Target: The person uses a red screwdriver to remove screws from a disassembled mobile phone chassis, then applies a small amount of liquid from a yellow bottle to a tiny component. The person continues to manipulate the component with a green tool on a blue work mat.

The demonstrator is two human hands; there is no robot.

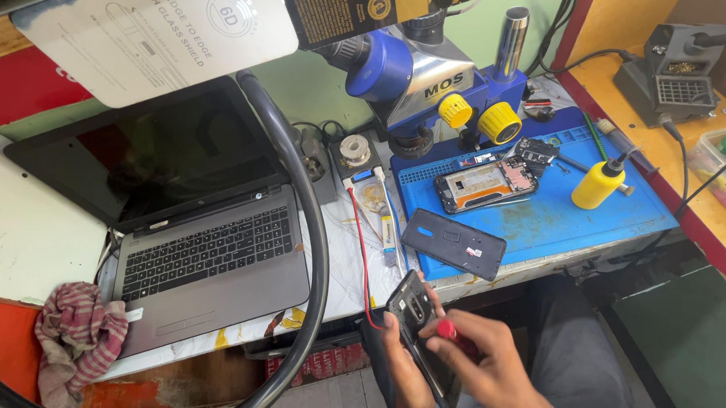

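My left hand (405,366) holds a dark phone body (419,327) from below, tilted, in front of the table edge over my lap. My right hand (490,357) grips a small red-handled screwdriver (447,329) whose tip rests on the phone. On the blue work mat (556,211) lies an opened phone (486,184) with its insides showing. A dark back cover (454,243) rests at the mat's front left corner.
A blue microscope (432,78) stands behind the mat, a yellow squeeze bottle (597,184) to its right. An open grey laptop (193,222) sits left, a striped rag (77,335) at the corner. A thick black hose (313,250) and a red wire (363,252) cross the table. A soldering station (677,74) stands far right.
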